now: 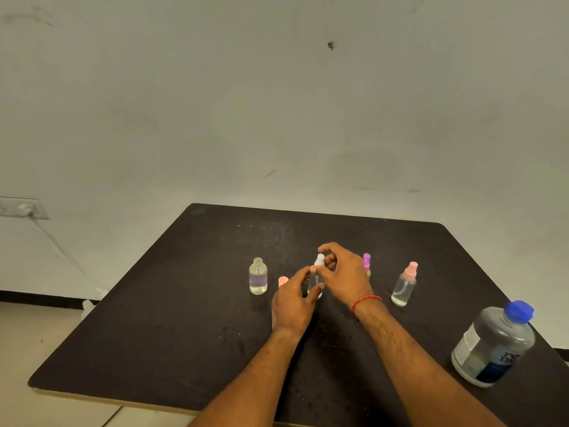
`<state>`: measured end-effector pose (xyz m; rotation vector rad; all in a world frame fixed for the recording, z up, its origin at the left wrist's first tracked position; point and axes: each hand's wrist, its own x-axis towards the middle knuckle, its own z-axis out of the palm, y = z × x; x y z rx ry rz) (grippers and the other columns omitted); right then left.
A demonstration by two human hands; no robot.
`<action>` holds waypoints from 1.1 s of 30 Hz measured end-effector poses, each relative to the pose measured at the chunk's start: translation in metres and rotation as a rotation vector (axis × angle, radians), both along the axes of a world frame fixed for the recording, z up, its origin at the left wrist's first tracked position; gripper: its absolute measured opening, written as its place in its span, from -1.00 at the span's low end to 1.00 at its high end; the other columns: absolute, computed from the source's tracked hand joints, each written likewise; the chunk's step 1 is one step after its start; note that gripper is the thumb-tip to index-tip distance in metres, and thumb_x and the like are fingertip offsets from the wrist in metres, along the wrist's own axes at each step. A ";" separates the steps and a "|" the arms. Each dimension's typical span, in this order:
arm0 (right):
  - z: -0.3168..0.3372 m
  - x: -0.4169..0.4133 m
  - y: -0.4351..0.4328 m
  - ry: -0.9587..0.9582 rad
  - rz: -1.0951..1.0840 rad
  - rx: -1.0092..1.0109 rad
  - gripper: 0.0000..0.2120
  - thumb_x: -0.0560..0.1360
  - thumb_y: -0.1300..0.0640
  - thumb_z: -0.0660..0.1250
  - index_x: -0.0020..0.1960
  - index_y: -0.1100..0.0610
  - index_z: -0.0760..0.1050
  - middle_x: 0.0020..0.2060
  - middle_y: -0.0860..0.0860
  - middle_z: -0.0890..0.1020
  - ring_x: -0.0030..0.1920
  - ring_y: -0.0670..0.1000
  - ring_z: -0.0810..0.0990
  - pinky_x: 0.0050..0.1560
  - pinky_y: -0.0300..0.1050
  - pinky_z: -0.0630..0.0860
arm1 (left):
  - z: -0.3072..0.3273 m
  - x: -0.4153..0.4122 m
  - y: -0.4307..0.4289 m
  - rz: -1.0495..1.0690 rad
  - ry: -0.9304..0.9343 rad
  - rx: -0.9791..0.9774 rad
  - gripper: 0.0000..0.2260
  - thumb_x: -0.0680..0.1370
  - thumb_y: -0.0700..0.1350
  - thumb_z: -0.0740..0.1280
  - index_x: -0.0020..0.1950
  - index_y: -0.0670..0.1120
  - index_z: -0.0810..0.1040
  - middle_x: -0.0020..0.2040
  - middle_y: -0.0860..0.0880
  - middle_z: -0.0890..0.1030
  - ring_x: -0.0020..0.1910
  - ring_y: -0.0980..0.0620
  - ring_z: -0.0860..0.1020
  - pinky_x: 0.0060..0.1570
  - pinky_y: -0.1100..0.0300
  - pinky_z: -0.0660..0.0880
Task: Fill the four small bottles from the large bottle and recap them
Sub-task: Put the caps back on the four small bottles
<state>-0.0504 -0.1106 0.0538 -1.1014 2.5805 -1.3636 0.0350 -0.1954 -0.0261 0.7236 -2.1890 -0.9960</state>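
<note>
recapping third bottle [314,283]: left fingers [303,275] gripping its body, right fingers [327,248] pinching its cap [320,259]. purple bottle [366,261], pink bottle [404,285] capped; open bottle [258,276] filled, uncapped.

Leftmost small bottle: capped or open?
Open. The leftmost small bottle stands upright with its threaded neck bare; a pink cap sits on the table beside it.

The large blue-capped bottle [492,343] carries a blue label with white letters, seemingly "re" over "nu"; its side panel's print is illegible.
</note>
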 end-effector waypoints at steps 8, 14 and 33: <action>-0.007 -0.003 0.002 -0.010 0.073 -0.014 -0.48 0.45 0.44 0.33 0.26 -0.04 0.49 0.10 -0.02 0.64 0.12 -0.05 0.60 0.16 -0.13 0.58 | -0.001 0.000 -0.002 0.000 0.002 -0.009 -0.57 0.60 0.13 0.38 0.45 0.09 0.48 0.23 0.08 0.65 0.21 0.12 0.58 0.15 0.21 0.50; -0.006 -0.004 0.002 0.026 0.026 -0.047 -0.69 0.44 0.26 0.46 0.11 -0.04 0.55 -0.08 -0.11 0.61 -0.03 -0.14 0.59 -0.10 -0.42 0.49 | 0.000 0.001 0.000 -0.004 0.021 -0.002 -0.60 0.59 0.13 0.40 0.41 0.11 0.52 0.19 0.10 0.66 0.19 0.14 0.58 0.13 0.22 0.51; -0.007 0.000 -0.001 0.032 -0.006 -0.055 -0.68 0.45 0.22 0.46 0.16 0.00 0.54 -0.08 -0.08 0.60 -0.10 -0.14 0.58 -0.03 -0.30 0.59 | -0.002 -0.002 -0.002 -0.006 0.010 -0.002 -0.61 0.58 0.10 0.42 0.40 0.16 0.51 0.17 0.12 0.67 0.16 0.17 0.59 0.17 0.18 0.56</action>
